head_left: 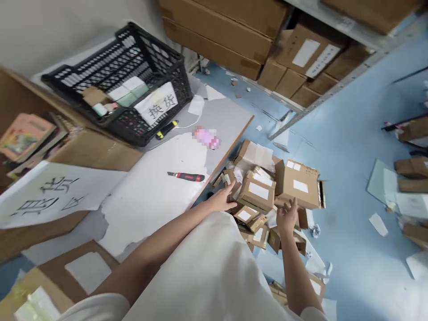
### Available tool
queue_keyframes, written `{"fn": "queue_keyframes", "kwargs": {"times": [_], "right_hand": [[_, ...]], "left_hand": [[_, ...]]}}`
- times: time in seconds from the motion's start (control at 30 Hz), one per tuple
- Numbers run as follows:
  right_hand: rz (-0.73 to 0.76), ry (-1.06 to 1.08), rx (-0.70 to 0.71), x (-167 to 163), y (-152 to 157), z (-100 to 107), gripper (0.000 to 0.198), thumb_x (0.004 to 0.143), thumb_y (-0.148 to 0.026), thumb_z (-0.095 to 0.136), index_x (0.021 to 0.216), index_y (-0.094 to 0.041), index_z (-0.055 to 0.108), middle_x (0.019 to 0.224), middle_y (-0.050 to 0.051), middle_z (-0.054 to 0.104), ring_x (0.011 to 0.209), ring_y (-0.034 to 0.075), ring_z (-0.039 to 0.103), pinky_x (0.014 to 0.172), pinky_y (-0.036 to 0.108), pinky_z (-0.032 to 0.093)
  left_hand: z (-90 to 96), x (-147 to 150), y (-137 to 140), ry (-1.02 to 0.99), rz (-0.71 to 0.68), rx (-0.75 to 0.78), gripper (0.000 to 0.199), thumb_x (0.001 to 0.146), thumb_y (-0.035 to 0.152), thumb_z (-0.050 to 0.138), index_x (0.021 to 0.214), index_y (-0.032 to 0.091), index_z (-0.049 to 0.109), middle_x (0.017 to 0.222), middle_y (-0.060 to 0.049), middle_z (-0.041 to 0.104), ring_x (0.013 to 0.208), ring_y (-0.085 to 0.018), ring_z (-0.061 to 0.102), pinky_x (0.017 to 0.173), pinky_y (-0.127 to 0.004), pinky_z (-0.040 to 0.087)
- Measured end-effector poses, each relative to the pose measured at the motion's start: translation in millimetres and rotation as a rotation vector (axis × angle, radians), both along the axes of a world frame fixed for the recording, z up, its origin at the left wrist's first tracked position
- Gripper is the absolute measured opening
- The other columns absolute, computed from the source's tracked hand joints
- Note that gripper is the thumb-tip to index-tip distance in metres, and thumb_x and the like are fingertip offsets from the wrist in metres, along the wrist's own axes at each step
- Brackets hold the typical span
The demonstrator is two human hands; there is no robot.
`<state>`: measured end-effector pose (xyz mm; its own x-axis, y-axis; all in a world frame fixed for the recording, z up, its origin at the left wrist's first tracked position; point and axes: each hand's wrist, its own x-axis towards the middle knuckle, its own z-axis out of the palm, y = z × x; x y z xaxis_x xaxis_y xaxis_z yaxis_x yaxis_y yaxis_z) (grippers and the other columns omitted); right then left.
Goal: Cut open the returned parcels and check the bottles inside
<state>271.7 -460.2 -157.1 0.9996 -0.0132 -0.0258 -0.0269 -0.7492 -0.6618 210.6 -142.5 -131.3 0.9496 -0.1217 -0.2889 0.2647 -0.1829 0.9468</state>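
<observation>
My left hand [220, 199] reaches past the table's edge with thumb and fingers spread, holding nothing. Just beside it is a small cardboard box [257, 191] with white labels; I cannot tell whether the fingertips touch it. My right hand [286, 218] is on the other side of that box, its fingers apart and partly curled, with no object visible in it. Close above the right hand sits a larger cardboard box [300, 183] with white labels. Both boxes are among a heap of opened cartons and paper on the floor.
On the table [160, 174] lie a red-and-black box cutter [186, 177], a yellow-and-black cutter [167, 129] and a blurred pink item [206, 137]. A black crate [133, 129] and a carton of books [100, 145] stand there. Shelving [321, 104] with cartons rises beyond; scraps litter the blue floor.
</observation>
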Motion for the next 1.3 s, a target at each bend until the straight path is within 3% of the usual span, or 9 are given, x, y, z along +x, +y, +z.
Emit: {"fn": "queue_keyframes", "kwargs": {"times": [0.1,0.27,0.47,0.57,0.7,0.8,0.9,1.13,1.3], "right_hand": [[0.221,0.144,0.071,34,75,-1,0.056,0.076,-0.028,0.047,0.130,-0.015,0.046,0.109,0.014,0.066,0.084,0.024,0.068,0.077,0.042,0.055],[1.041,0.246,0.084,48,274,13,0.037,0.083,-0.030,0.044,0.114,-0.015,0.059,0.097,0.011,0.070,0.077,0.020,0.067,0.075,0.036,0.054],[1.929,0.146,-0.307,-74,493,52,0.042,0.082,-0.018,0.053,0.124,-0.014,0.056,0.114,0.015,0.064,0.100,0.026,0.063,0.091,0.040,0.045],[2.119,0.174,-0.348,-167,556,68,0.047,0.080,-0.022,0.061,0.125,-0.013,0.056,0.122,0.017,0.060,0.113,0.031,0.056,0.099,0.043,0.040],[2.156,0.350,-0.047,-289,600,64,0.063,0.082,-0.037,0.060,0.137,-0.013,0.042,0.143,0.015,0.042,0.134,0.027,0.036,0.112,0.039,0.027],[2.006,0.581,0.138,-354,608,47,0.072,0.081,-0.040,0.060,0.143,-0.017,0.031,0.149,0.011,0.033,0.140,0.026,0.025,0.115,0.044,0.019],[1.959,0.650,0.210,-381,603,29,0.063,0.082,-0.032,0.056,0.140,-0.018,0.035,0.145,0.010,0.039,0.136,0.024,0.032,0.115,0.042,0.022],[1.677,0.662,0.393,-312,557,35,0.040,0.079,-0.033,0.059,0.116,-0.020,0.051,0.122,0.008,0.054,0.113,0.020,0.052,0.092,0.036,0.049],[1.282,0.465,0.403,-209,490,57,0.034,0.078,-0.043,0.060,0.101,-0.019,0.052,0.107,0.008,0.059,0.103,0.020,0.056,0.088,0.037,0.050]], "left_hand": [[8.2,-37,48,0.033,0.368,-0.006,0.072,0.074,0.031,0.066,0.139,0.022,0.037,0.132,-0.017,0.053,0.102,-0.026,0.064,0.088,-0.043,0.051],[22.6,-170,108,0.154,1.273,0.103,0.047,0.076,0.036,0.063,0.117,0.016,0.054,0.111,-0.014,0.063,0.087,-0.020,0.065,0.086,-0.041,0.050],[31.7,-337,62,0.244,2.448,0.419,0.058,0.070,0.036,0.072,0.119,0.019,0.046,0.128,-0.013,0.046,0.117,-0.023,0.050,0.099,-0.038,0.043],[32.6,-378,38,0.280,2.765,0.130,0.062,0.074,0.041,0.068,0.125,0.024,0.037,0.135,-0.011,0.040,0.126,-0.023,0.043,0.102,-0.040,0.040],[30.5,-401,43,0.190,2.743,-0.494,0.049,0.082,0.058,0.052,0.122,0.032,0.040,0.139,-0.007,0.041,0.131,-0.024,0.040,0.094,-0.039,0.045],[24.1,-408,59,0.127,2.591,-0.571,0.056,0.079,0.071,0.041,0.122,0.035,0.044,0.140,-0.006,0.042,0.130,-0.026,0.042,0.087,-0.037,0.049],[15.8,-413,67,0.050,2.531,-0.545,0.058,0.078,0.072,0.044,0.125,0.037,0.042,0.139,-0.005,0.044,0.124,-0.024,0.048,0.084,-0.036,0.050],[20.1,-407,64,0.047,2.383,-0.371,0.052,0.082,0.059,0.052,0.127,0.035,0.042,0.135,-0.004,0.048,0.116,-0.018,0.052,0.086,-0.031,0.052],[21.2,-375,89,0.062,2.002,-0.196,0.057,0.083,0.052,0.055,0.132,0.025,0.043,0.130,-0.007,0.054,0.118,-0.021,0.052,0.099,-0.034,0.044]]}}
